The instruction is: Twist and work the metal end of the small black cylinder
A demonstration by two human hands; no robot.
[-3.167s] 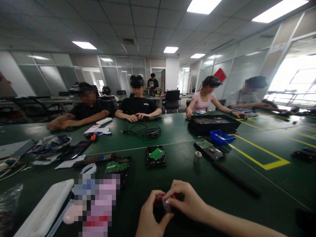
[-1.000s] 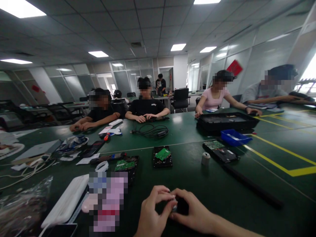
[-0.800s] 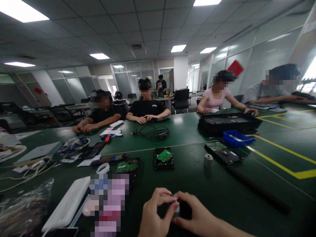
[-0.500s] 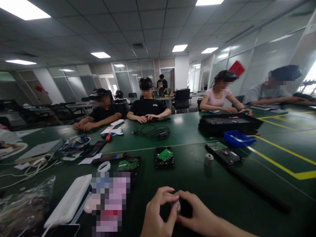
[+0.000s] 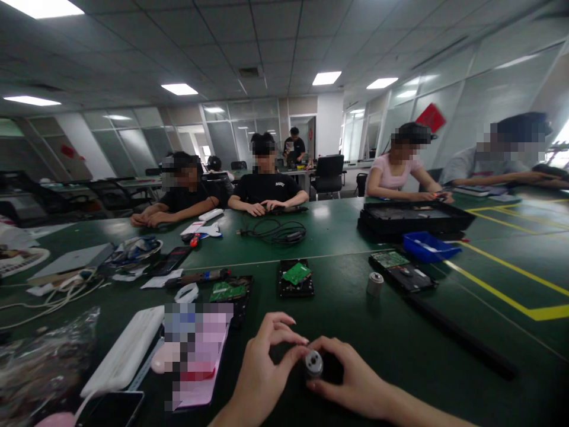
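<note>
A small silver cylindrical motor is low at the centre, its round end face with holes turned up toward me. My right hand grips it from the right, thumb on the near side and fingers on the far side. At the motor's upper left edge, my left hand pinches with thumb and fingertips together. Whatever lies between those fingertips is too small to make out. A similar metal cylinder stands on the green table farther off to the right.
Opened hard drives with green boards lie ahead. A black bar, blue tray and large black casing are right. To the left are a white power bank, phone and cables. Several people sit across the table.
The motor has tilted so its end face shows more, and the fingers of my left hand have shifted toward its upper left edge. My right hand keeps its grip.
</note>
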